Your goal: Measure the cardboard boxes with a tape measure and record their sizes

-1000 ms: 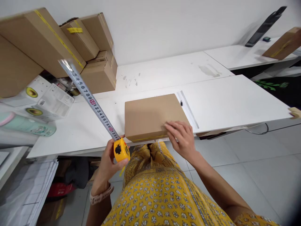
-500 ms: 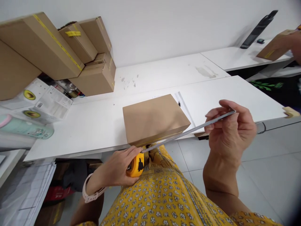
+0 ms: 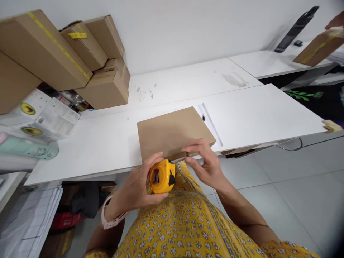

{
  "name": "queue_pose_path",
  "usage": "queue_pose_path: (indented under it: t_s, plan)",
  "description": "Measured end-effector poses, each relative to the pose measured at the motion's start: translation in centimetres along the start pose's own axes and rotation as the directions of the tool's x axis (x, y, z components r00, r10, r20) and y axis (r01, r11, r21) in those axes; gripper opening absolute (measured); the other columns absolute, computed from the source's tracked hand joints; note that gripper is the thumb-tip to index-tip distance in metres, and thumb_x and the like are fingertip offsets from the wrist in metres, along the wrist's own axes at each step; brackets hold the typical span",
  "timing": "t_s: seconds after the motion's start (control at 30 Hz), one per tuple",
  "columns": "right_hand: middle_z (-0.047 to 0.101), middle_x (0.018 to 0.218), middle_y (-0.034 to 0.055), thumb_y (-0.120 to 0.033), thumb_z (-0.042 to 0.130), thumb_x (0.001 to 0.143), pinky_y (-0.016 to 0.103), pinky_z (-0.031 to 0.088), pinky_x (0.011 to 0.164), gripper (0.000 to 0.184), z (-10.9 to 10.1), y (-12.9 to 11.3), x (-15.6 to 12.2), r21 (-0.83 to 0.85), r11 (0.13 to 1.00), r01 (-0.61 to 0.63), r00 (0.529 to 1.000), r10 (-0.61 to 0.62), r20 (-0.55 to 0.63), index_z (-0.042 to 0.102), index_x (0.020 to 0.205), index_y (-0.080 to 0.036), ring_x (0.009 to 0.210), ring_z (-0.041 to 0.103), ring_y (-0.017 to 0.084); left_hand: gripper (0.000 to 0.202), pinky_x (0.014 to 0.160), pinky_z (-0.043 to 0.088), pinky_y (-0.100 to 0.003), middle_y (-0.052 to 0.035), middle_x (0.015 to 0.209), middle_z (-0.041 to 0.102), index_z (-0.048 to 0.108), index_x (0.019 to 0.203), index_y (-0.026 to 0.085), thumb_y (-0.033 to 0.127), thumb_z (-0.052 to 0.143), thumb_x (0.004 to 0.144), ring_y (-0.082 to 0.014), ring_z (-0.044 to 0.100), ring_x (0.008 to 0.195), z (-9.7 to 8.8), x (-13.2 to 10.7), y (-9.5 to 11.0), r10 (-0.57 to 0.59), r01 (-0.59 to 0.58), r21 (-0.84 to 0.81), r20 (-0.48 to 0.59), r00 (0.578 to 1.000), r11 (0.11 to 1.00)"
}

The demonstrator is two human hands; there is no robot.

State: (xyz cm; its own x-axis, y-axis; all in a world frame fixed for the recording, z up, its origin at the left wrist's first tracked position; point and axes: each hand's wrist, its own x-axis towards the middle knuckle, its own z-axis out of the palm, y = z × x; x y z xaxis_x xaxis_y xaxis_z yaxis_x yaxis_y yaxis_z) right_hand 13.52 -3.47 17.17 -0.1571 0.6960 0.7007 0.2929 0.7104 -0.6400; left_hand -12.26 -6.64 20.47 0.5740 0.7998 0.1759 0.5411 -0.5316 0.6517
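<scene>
My left hand [image 3: 139, 184] is wrapped round a yellow tape measure [image 3: 160, 176] with a black lock button, held just off the front edge of the white table. A short length of its metal blade sticks out to the right. The blade's hooked end is pinched between the thumb and fingers of my right hand [image 3: 205, 165]. Right behind both hands lies a closed brown cardboard box [image 3: 172, 130], at the table's near edge. Whether the hands touch the box I cannot tell.
Papers with a pen [image 3: 203, 117] lie partly under the box. Stacked cardboard boxes [image 3: 106, 87], white avocado-print cartons [image 3: 57, 118] and a mint bottle [image 3: 29, 146] stand at left. At far right are a black bottle [image 3: 295, 30] and another person's hand [image 3: 335, 21] on a box [image 3: 318, 48].
My right hand has come left, close to the tape measure, and the long blade has shortened to a stub. The tape measure has turned and risen slightly. The other person's box has tilted.
</scene>
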Motion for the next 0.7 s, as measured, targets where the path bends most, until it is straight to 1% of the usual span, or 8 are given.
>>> queue_pose_path:
  t_s: [0.1, 0.2, 0.27, 0.33, 0.4, 0.43, 0.57, 0.7]
  plan:
    - [0.071, 0.114, 0.0061, -0.023, 0.064, 0.097, 0.043, 0.055, 0.091, 0.027, 0.7, 0.1, -0.1, -0.109, 0.992, 0.068, 0.997, -0.064, 0.037, 0.066, 0.124, -0.028, 0.109, 0.066, 0.022, 0.094, 0.103, 0.059, -0.049, -0.0151, 0.151, 0.053, 0.032, 0.157, 0.032, 0.036, 0.084, 0.079, -0.0336, 0.062, 0.131, 0.6, 0.2, -0.5, 0.037, -0.039, -0.014, -0.114, 0.993, 0.999]
    - [0.072, 0.115, 0.0057, -0.026, 0.061, 0.098, 0.045, 0.052, 0.097, 0.023, -0.6, 2.0, -0.3, -0.202, 0.977, -0.071, 0.975, 0.025, -0.221, 0.069, 0.119, -0.028, 0.112, 0.065, 0.022, 0.090, 0.099, 0.060, -0.048, -0.0145, 0.149, 0.054, 0.040, 0.154, 0.033, 0.039, 0.087, 0.077, -0.0333, 0.065, 0.125, 0.8, 0.4, -2.0, -0.014, -0.045, -0.140, -0.396, 0.918, 0.989]
    - [0.073, 0.113, 0.0061, -0.034, 0.057, 0.100, 0.045, 0.051, 0.100, 0.022, -2.0, 4.2, -0.6, -0.156, 0.949, -0.275, 0.874, 0.180, -0.451, 0.071, 0.114, -0.026, 0.111, 0.066, 0.022, 0.087, 0.099, 0.060, -0.048, -0.0120, 0.145, 0.056, 0.042, 0.151, 0.035, 0.039, 0.086, 0.077, -0.0306, 0.068, 0.120, 0.6, 0.8, -3.6, -0.128, -0.076, -0.286, -0.628, 0.768, 0.955]
    - [0.074, 0.118, 0.0082, -0.048, 0.050, 0.102, 0.047, 0.051, 0.102, 0.035, -3.3, 6.5, -1.1, -0.014, 0.887, -0.461, 0.752, 0.383, -0.537, 0.071, 0.116, -0.024, 0.113, 0.067, 0.022, 0.078, 0.102, 0.058, -0.049, -0.0088, 0.141, 0.059, 0.047, 0.145, 0.035, 0.041, 0.084, 0.077, -0.0282, 0.069, 0.117, 0.6, 1.5, -5.5, -0.291, -0.112, -0.429, -0.759, 0.583, 0.896]
    - [0.071, 0.130, 0.0110, -0.060, 0.042, 0.102, 0.049, 0.048, 0.108, 0.052, -3.8, 8.3, -1.5, 0.133, 0.799, -0.586, 0.682, 0.575, -0.451, 0.068, 0.126, -0.023, 0.121, 0.066, 0.024, 0.066, 0.103, 0.056, -0.049, -0.0076, 0.137, 0.060, 0.053, 0.135, 0.032, 0.045, 0.081, 0.077, -0.0270, 0.070, 0.113, 0.9, 2.0, -7.1, -0.471, -0.117, -0.577, -0.753, 0.461, 0.808]
    - [0.068, 0.137, 0.0114, -0.065, 0.039, 0.101, 0.050, 0.045, 0.112, 0.058, -3.8, 8.9, -1.7, 0.184, 0.757, -0.627, 0.669, 0.644, -0.371, 0.065, 0.132, -0.024, 0.128, 0.063, 0.024, 0.063, 0.101, 0.057, -0.047, -0.0078, 0.135, 0.061, 0.055, 0.131, 0.030, 0.047, 0.080, 0.076, -0.0266, 0.071, 0.110, 1.2, 2.2, -7.8, -0.554, -0.111, -0.653, -0.709, 0.436, 0.749]
    - [0.054, 0.156, 0.0071, -0.073, 0.040, 0.097, 0.049, 0.033, 0.124, 0.069, -2.2, 8.3, -1.4, 0.249, 0.684, -0.686, 0.685, 0.722, -0.096, 0.054, 0.147, -0.029, 0.146, 0.048, 0.024, 0.054, 0.087, 0.060, -0.035, -0.0084, 0.129, 0.066, 0.057, 0.124, 0.027, 0.049, 0.076, 0.078, -0.0243, 0.071, 0.106, 2.6, 2.4, -9.5, -0.724, -0.052, -0.815, -0.540, 0.429, 0.576]
    - [0.044, 0.164, 0.0071, -0.072, 0.052, 0.093, 0.050, 0.031, 0.127, 0.075, 0.6, 6.0, 0.4, 0.262, 0.735, -0.626, 0.759, 0.651, -0.015, 0.045, 0.155, -0.029, 0.152, 0.039, 0.026, 0.043, 0.088, 0.057, -0.032, -0.0050, 0.122, 0.067, 0.057, 0.118, 0.025, 0.049, 0.064, 0.083, -0.0227, 0.067, 0.111, 1.1, 2.5, -10.7, -0.674, -0.053, -0.742, -0.634, 0.379, 0.668]
